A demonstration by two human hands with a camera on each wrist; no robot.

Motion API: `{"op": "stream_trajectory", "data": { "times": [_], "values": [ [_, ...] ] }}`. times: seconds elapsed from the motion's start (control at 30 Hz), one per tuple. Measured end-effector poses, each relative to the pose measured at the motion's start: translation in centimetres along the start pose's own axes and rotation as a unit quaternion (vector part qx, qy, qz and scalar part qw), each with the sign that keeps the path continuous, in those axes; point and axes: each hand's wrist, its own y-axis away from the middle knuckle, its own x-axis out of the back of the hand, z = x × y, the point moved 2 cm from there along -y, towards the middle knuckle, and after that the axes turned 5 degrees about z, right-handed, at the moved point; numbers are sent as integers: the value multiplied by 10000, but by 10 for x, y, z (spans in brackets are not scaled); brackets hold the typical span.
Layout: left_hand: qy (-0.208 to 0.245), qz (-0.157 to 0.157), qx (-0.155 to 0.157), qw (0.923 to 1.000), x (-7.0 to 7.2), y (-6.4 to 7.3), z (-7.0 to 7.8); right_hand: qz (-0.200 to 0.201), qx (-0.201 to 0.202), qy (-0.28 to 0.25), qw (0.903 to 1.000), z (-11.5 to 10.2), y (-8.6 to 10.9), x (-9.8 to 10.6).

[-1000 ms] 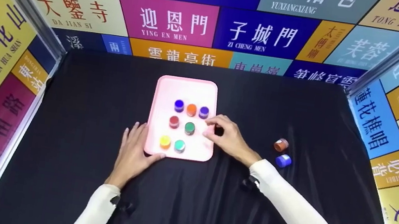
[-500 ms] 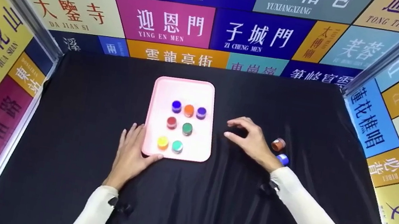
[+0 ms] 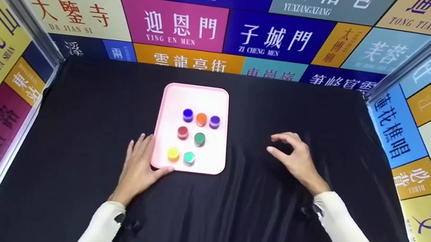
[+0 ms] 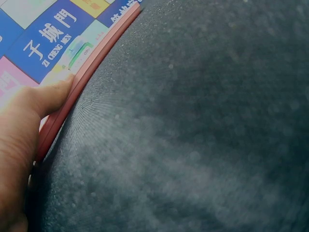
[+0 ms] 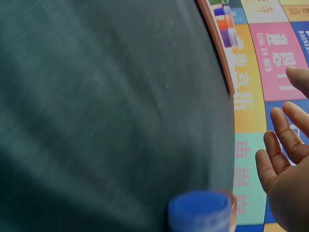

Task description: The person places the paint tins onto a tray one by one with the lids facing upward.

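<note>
My left hand (image 3: 136, 173) rests at the near left corner of a pink tray (image 3: 197, 98), straight fingers along its outer side. In the left wrist view its thumb (image 4: 54, 96) lies over the rim. Several small paint pots stand on the tray, among them blue (image 3: 187, 115), orange (image 3: 200, 119), purple (image 3: 214, 122), dark red (image 3: 183, 133), green (image 3: 199, 139), yellow (image 3: 173, 154) and teal (image 3: 189, 158). Right of the tray, my right hand (image 3: 297, 159) hangs over the cloth with thumb and fingers apart, holding nothing. A blue-lidded pot (image 5: 200, 212) appears near it in the right wrist view.
Black cloth (image 3: 244, 211) with folds covers the table. Beyond the blue-lidded pot an orange-brown edge (image 5: 233, 208) of another pot shows; the right hand and forearm hide both from the head view. Printed sign panels (image 3: 187, 25) wall the back and both sides.
My right hand has moved right, away from the tray's right edge, toward the two pots lying on the cloth, which it now covers. The left hand stays at the tray corner.
</note>
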Motion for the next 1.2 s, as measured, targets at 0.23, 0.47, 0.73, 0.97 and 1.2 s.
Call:
{"op": "stream_trajectory", "data": {
  "times": [0.23, 0.47, 0.73, 0.97, 1.2],
  "values": [
    [81, -21, 29, 10000, -1, 0, 2, 313, -165, 46, 9994, 7, 17, 20],
    [97, 49, 8, 9999, -1, -1, 1, 459, -41, 158, 9988, 12, 36, 37],
    [69, 83, -10, 9999, 1, 0, 1, 512, -249, 143, 9983, 17, 49, 49],
    [134, 116, -82, 9998, -1, -1, 1, 511, -429, 363, 9971, 23, 58, 56],
    [116, 141, -91, 9998, -1, -1, 1, 320, -524, 522, 9967, 29, 64, 62]
  ]
}}
